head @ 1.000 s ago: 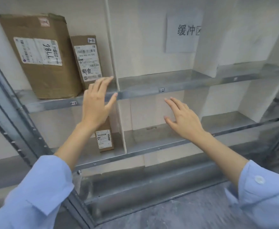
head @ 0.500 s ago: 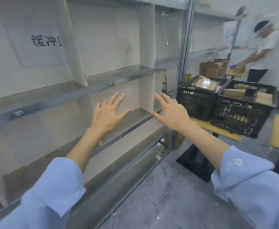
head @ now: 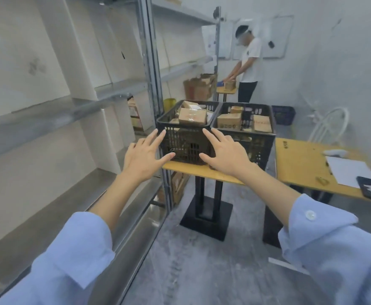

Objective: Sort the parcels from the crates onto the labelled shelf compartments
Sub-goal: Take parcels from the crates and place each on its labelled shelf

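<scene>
Two black crates stand rim to rim on the yellow wooden counter ahead of you: the left crate and the right crate, both of rigid plastic with slotted lattice walls. Each carries at least three brown cardboard parcels, boxy and flat-sided; the largest parcel lies in the left crate and rises above its rim. Your two hands are raised in front of the left crate, the left hand towards its left corner and the right hand towards its right, palms forward. The fingers of both are straight, spread apart and hold nothing; whether they touch the crate wall cannot be told. The counter rests on one black pedestal with a square foot. Just to its right, a second counter of the same wood bears one white sheet and one dark phone. On your left runs the shelf, with dull grey metal boards, white upright dividers and a perforated steel post. Behind, another person stands at a small table.
</scene>
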Demonstrator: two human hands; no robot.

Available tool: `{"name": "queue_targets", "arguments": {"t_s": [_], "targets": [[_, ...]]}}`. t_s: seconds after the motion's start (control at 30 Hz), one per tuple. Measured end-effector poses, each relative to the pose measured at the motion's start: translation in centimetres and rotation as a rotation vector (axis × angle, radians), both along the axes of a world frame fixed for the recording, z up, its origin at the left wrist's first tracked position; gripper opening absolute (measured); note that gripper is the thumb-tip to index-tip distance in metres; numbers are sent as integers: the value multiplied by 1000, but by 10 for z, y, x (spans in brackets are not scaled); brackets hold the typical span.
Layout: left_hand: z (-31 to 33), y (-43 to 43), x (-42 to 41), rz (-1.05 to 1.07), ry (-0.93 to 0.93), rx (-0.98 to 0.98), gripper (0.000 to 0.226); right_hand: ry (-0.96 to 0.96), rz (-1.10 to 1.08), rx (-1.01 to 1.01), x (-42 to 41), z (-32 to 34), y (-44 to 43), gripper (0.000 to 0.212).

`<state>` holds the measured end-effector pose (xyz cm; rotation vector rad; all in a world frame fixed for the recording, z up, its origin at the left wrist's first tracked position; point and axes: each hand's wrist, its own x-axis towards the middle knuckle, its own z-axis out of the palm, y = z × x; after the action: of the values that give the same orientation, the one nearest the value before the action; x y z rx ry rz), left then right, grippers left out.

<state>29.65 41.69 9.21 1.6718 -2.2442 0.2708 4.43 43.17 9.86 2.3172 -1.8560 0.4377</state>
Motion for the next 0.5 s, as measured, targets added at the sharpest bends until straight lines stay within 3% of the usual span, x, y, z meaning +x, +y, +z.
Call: {"name": "queue_targets", "arguments": {"t_s": [0.27, 0.5], "targets": [[7, -183, -57, -80, 64, 26, 77, -60, -106, 10, -56, 8, -150, 73], [-11, -292, -81, -83, 124, 97, 78, -146, -145, 88, -79, -10, -251, 73]]}}
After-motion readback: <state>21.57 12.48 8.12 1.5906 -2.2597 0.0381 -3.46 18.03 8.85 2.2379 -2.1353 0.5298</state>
